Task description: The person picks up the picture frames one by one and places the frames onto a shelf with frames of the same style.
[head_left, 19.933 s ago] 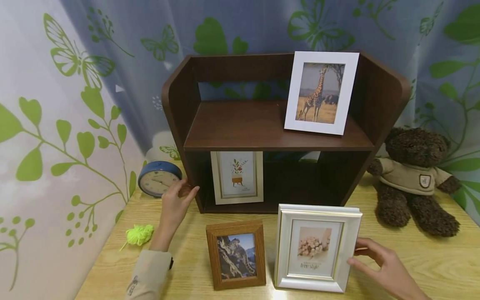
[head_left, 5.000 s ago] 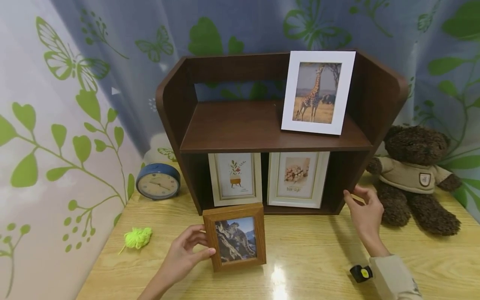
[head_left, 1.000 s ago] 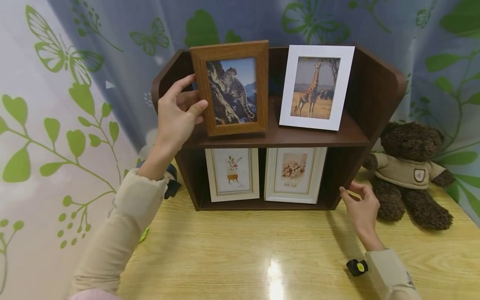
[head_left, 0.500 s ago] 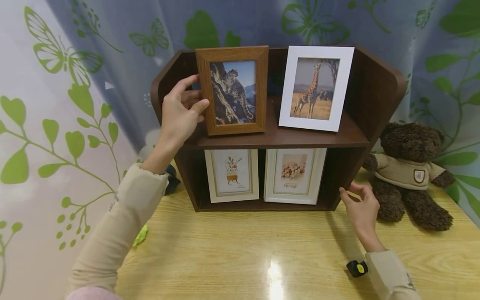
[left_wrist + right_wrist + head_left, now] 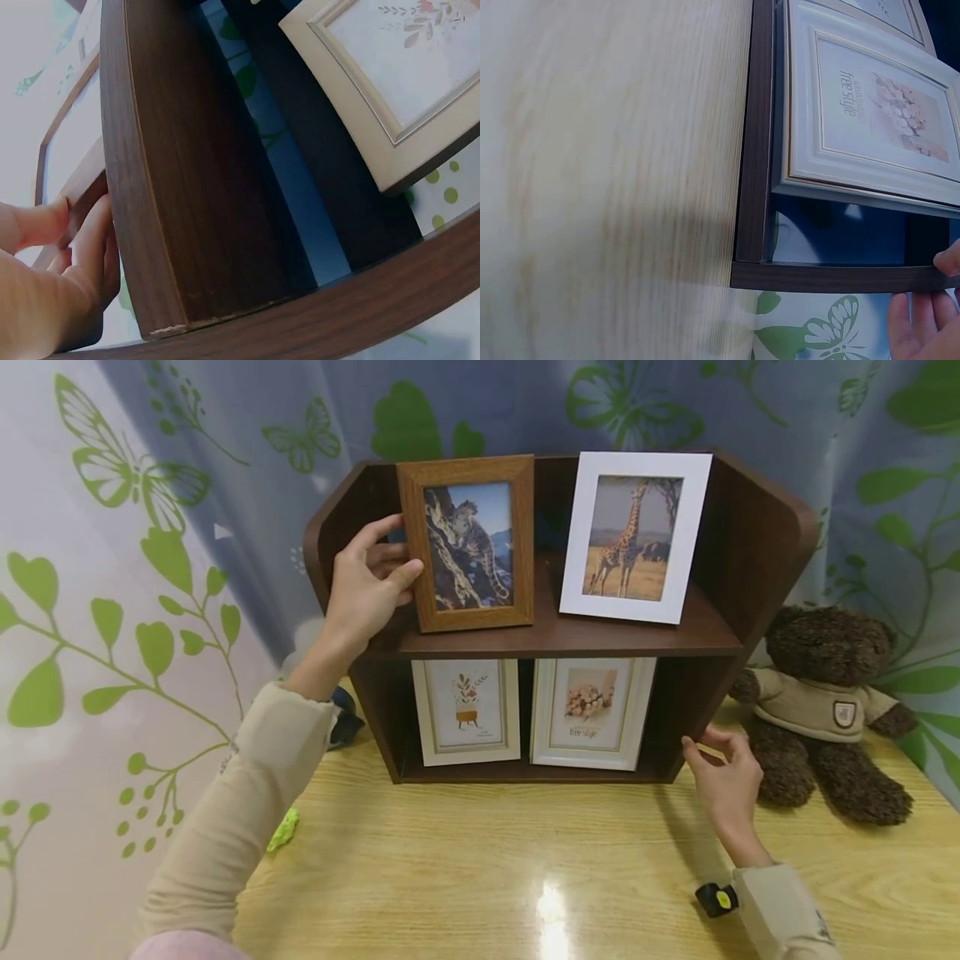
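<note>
On the upper deck of a dark brown two-tier shelf (image 5: 465, 652), my left hand (image 5: 365, 581) holds a brown wooden picture frame (image 5: 465, 622) by its left edge, thumb in front and fingers behind. The frame shows a leopard-like cat on a rock. To its right leans a white frame (image 5: 570, 543) with a giraffe picture. My right hand (image 5: 726, 785) grips the lower front edge of the shelf's right side panel, with the thumb on one side and fingers on the other in the right wrist view. Below stand a cream plant-picture frame (image 5: 509, 718) and a cream-white flower-picture frame (image 5: 855, 169).
A dark teddy bear (image 5: 817, 710) in a beige top sits right of the shelf, near my right hand. The blue clock (image 5: 347, 718) and neon-green yarn (image 5: 283, 831) are partly hidden behind my left arm. A patterned curtain (image 5: 517, 402) hangs behind the wooden table (image 5: 450, 860).
The flower-picture frame went from the table to the lower deck. My left hand lifted the wooden frame to the upper deck, then shifted it slightly right. My right hand moved to the side panel.
</note>
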`<state>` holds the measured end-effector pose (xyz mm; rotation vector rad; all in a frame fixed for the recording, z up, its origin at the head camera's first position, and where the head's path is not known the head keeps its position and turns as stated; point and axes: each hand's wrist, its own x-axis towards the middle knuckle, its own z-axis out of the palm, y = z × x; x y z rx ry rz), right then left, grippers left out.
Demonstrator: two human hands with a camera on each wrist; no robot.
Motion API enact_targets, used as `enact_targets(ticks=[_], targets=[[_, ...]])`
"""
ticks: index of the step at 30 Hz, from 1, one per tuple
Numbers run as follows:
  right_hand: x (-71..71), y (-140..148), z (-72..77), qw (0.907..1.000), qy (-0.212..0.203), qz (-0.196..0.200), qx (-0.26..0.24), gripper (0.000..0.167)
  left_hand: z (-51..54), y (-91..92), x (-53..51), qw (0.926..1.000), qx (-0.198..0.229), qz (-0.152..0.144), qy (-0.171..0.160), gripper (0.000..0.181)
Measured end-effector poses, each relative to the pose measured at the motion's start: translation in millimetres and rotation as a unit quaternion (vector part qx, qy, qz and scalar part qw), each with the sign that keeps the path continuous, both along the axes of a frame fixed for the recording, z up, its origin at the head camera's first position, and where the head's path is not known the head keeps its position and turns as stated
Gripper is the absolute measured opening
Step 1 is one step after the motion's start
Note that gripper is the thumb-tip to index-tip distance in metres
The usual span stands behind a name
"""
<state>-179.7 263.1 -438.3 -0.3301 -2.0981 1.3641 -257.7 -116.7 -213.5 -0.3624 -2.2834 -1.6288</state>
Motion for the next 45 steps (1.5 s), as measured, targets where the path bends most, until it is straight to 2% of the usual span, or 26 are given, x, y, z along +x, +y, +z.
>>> enact_targets(ticks=[7,15,24,30,33,36,40,45], targets=[[-1.9,0.2,1.6,1.0,-0.003,0.002,0.005,0.025,1.7,-2.3,-4.9,0.9993,-0.003,-0.026,-0.027,0.057],[-1.1,-1.1,3.2,0.9999,-0.016,0.003,0.004,0.023,3.0,-2.1,-11.6,0.9978,-0.005,-0.027,-0.061,0.057],[-5.6,-2.7,5.6,0.9998,-0.019,0.005,-0.003,0.025,6.4,-3.6,-15.7,0.9977,-0.013,-0.024,-0.063,0.058],[-8.5,-3.4,6.0,0.9998,-0.019,0.006,-0.001,0.026,8.7,-6.0,-12.9,0.9976,-0.036,-0.02,-0.055,0.061],[-8.6,-3.9,6.1,0.9998,-0.017,0.006,-0.001,0.024,6.3,-6.3,-8.1,0.9974,-0.065,-0.01,-0.031,0.063],[-7.0,-4.0,5.5,0.9999,-0.015,0.002,-0.005,0.023,-3.4,-5.3,0.1,0.9953,-0.094,-0.002,0.023,0.06],[-2.6,-2.8,3.3,0.9998,-0.016,-0.007,-0.009,0.021,-25.2,-5.3,17.0,0.9879,-0.097,-0.007,0.121,0.048],[1.6,-3.2,2.6,0.9997,-0.019,-0.01,-0.012,0.019,-55.0,-13.3,42.3,0.9717,-0.077,-0.049,0.218,0.031]])
